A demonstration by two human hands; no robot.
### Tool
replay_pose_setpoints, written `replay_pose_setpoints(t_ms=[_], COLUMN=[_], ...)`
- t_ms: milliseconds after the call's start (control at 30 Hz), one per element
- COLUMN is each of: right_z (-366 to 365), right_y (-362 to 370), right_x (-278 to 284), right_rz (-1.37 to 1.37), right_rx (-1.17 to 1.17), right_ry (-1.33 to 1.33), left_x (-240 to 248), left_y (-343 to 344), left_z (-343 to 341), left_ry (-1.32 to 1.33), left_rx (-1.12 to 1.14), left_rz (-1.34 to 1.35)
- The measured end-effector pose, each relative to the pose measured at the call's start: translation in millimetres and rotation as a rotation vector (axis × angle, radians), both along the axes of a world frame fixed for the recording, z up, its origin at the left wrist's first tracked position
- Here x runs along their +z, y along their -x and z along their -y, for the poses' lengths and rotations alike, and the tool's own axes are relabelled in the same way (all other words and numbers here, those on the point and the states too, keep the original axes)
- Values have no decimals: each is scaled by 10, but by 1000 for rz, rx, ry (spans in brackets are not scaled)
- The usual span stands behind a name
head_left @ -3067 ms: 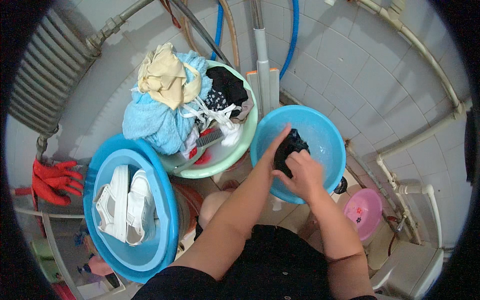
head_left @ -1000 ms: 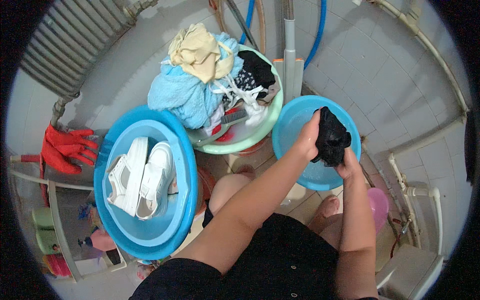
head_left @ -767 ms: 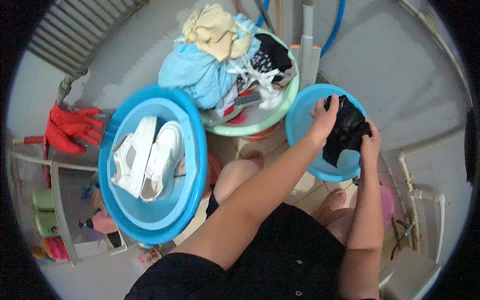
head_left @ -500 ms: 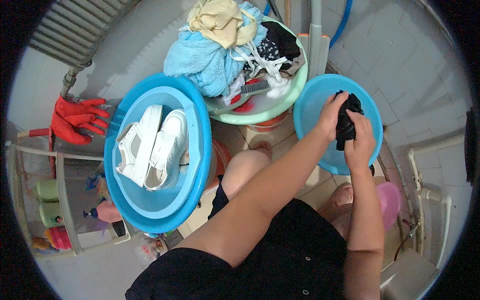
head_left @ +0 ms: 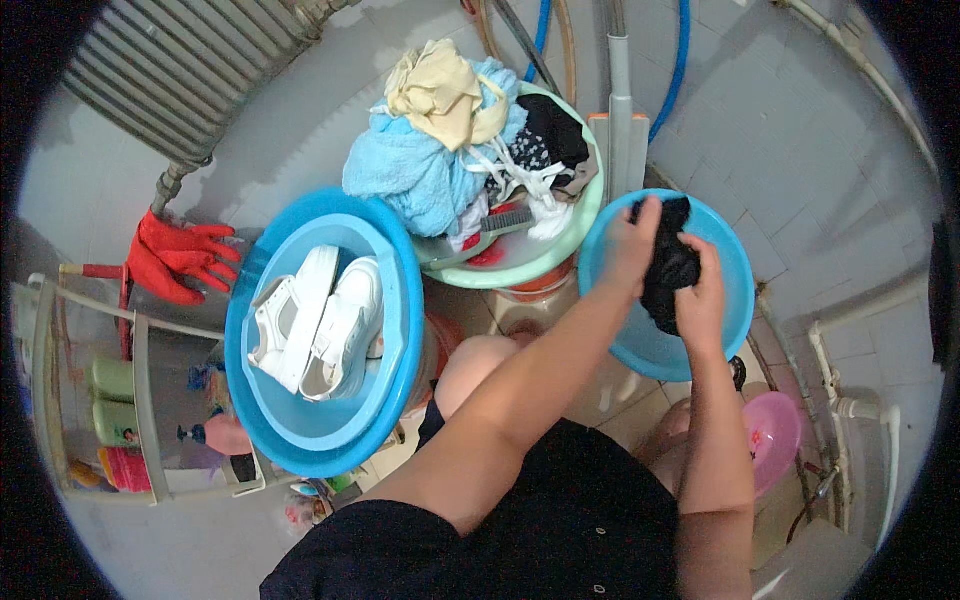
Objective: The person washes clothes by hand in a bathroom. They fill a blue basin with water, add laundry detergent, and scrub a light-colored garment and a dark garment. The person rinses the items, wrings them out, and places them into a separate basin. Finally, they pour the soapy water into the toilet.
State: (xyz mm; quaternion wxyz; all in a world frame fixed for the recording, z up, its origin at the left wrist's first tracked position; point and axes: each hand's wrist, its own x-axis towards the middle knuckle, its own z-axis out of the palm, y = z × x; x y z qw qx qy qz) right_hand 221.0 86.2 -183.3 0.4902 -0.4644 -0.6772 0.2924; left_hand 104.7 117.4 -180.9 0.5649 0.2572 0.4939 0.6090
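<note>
Both my hands grip a crumpled black cloth (head_left: 668,265) over a round blue basin (head_left: 735,320) at the right. My left hand (head_left: 630,250), smeared by motion, holds the cloth's left side. On its right side my right hand (head_left: 703,300) has its thumb pressed up along the bunched fabric. What garment the cloth is, I cannot tell. Most of the basin's inside is hidden behind the cloth and hands.
Left stand nested blue basins (head_left: 400,375) holding white shoes (head_left: 350,320). A pale green basin (head_left: 535,265) at the back carries clothes, a light blue towel (head_left: 410,175) and a brush (head_left: 507,220). A red glove (head_left: 175,260) hangs beside a rack (head_left: 145,400); a pink basin (head_left: 775,440) is at right.
My hands have shifted the black cloth slightly left in the picture, and it hangs longer between them. The whole view has tilted a little, lowering the basins in it.
</note>
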Motion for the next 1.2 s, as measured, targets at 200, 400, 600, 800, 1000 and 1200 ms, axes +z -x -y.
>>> replay_pose_setpoints(t_ms=[200,400,600,800,1000,1200], right_z=[-30,-69,-11,-88,-112,-118], right_y=[66,191,238,168,61,-158], right_x=[208,-154,-331,-374,-490,-495], right_rz=[260,495,702,759,893,899], right_rx=[36,172,241,234,271,197], right_ry=[-23,36,225,212,262,339], left_x=[809,466,323,-62,132,-49], left_y=[778,1325,1274,1258,1095,1114], left_z=[-27,-104,-38,-36,-8,-104], left_ry=[-311,-396,-196,-63,-405,-505], left_rx=[636,696,494,14,-249,-5], left_rz=[-762,-1470,-1793,-2079,-2011,-1973])
